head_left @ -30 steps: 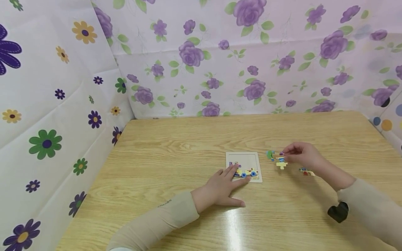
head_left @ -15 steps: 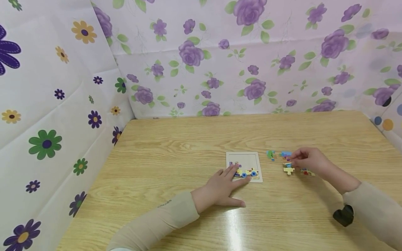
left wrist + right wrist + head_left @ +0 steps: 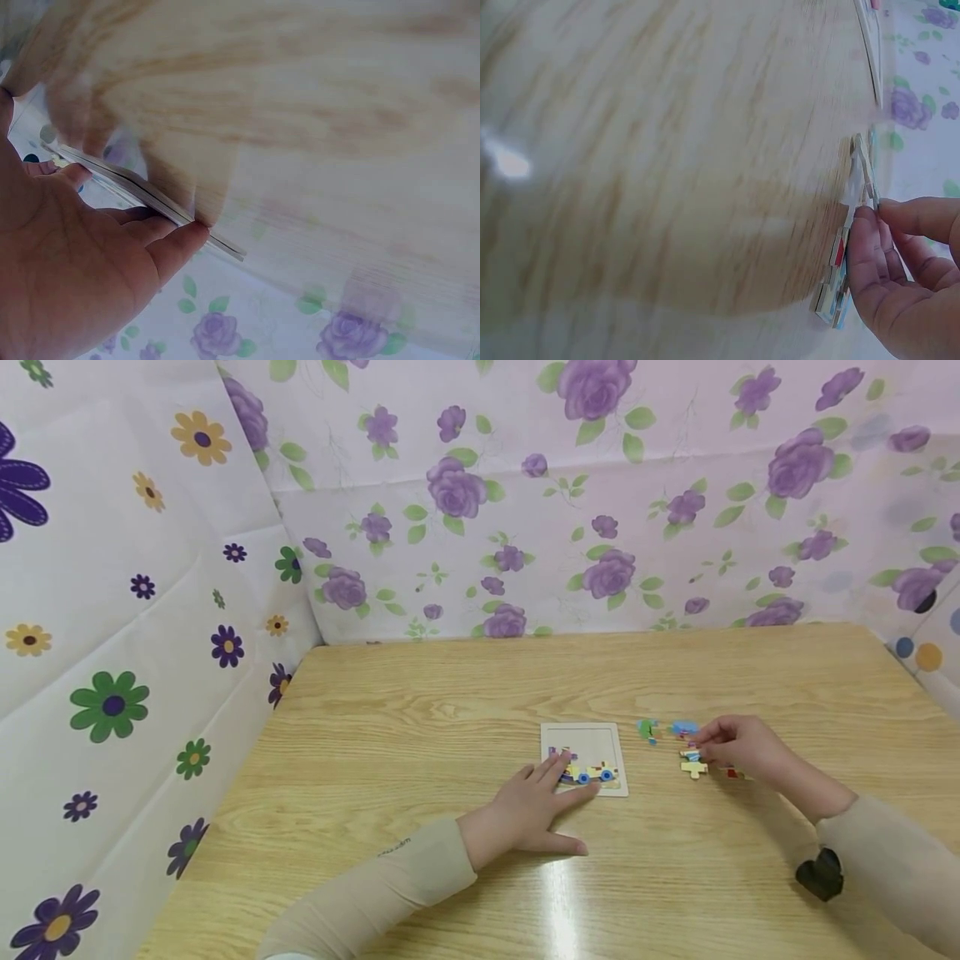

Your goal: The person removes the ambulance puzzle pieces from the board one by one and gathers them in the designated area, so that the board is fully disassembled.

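My left hand [image 3: 525,810] rests with spread fingers on the lower left of a square puzzle board [image 3: 622,768]. Assembled pieces [image 3: 592,772] along the board's bottom show a yellow vehicle with blue wheels; the fingers hide part of them. In the left wrist view, fingertips touch the edge of the thin board [image 3: 142,187]. To the board's right, my right hand [image 3: 746,752] pinches a yellow and blue puzzle piece [image 3: 693,769] between thumb and fingers. The right wrist view shows this piece [image 3: 865,169] tilted, close over the table.
Loose puzzle pieces lie around the right hand: a green one [image 3: 647,731], a blue one [image 3: 683,727] and a partly hidden red and yellow one [image 3: 732,772]. Flowered cloths [image 3: 465,568] stand behind and left of the wooden table [image 3: 420,710].
My right hand has moved slightly right and towards me with the pinched piece, uncovering the blue piece behind it. The left hand and the board have stayed in place.
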Motion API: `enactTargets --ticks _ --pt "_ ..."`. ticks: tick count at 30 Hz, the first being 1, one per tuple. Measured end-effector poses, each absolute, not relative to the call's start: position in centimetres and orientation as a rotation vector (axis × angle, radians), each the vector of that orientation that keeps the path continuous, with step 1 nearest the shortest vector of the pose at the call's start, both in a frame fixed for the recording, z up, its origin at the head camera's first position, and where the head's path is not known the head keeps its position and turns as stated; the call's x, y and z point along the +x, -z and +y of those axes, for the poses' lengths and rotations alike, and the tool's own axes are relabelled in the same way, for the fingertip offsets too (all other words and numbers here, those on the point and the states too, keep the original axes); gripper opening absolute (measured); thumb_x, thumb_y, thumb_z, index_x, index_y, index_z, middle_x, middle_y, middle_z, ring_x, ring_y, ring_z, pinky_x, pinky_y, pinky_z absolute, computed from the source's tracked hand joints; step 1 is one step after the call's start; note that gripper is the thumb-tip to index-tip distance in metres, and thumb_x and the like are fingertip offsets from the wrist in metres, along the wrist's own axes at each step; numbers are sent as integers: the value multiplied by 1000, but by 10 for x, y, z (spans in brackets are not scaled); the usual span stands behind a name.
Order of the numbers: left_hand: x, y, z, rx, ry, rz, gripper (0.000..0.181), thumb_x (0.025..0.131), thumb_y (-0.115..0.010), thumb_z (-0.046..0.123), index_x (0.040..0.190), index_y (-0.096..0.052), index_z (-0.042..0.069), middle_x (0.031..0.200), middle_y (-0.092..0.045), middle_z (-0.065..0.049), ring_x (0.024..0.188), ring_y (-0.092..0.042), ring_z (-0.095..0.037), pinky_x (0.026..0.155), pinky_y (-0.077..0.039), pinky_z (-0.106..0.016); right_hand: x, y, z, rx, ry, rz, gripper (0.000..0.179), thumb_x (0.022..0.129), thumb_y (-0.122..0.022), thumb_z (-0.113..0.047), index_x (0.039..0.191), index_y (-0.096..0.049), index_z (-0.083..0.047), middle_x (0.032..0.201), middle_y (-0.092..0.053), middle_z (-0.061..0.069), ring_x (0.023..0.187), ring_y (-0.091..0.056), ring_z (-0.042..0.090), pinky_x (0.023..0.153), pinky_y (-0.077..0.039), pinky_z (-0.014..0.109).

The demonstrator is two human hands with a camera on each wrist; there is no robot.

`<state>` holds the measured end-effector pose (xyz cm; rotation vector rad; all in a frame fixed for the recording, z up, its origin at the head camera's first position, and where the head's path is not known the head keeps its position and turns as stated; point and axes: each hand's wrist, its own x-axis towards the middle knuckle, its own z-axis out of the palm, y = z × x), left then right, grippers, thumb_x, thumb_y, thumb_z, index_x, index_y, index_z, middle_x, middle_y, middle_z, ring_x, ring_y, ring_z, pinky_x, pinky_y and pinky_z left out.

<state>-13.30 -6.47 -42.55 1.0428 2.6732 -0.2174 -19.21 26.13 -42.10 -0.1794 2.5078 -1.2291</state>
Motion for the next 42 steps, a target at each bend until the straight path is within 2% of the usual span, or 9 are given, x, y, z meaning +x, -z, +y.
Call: enactTargets --ticks 24,28,34,42 --pt "-133 426 -65 1025 221 2667 82 84 -35 78 151 -5 42 161 0 -12 148 -5 -25 114 -27 -44 -193 420 263 -193 1207 2520 26 93 -58 -10 112 -59 8 95 -66 14 77 -63 16 64 -54 30" --pt "-133 427 -64 1021 232 2684 87 83 -36 78 153 -4 37 161 -1 -11 148 -7 -24 114 -28 -43 -193 416 262 -190 1221 2508 27 94 -58 -11 113 -58 9 96 -66 14 79 -64 16 65 -54 31" --pt "-132 428 -64 1040 274 2717 95 82 -37 79 154 -13 23 161 -6 -11 148 -10 -23 114 -29 -40 -192 412 260 -211 1256 2502 31 94 -59 -15 113 -57 9 96 -66 13 78 -65 16 65 -54 31" --pt "-132 426 -63 1041 242 2704 94 83 -40 77 154 -15 22 160 -6 -13 147 -10 -25 115 -27 -42 -189 408 249 -258 1343 2479 30 93 -60 -13 110 -57 11 95 -68 14 75 -66 15 65 -56 31"
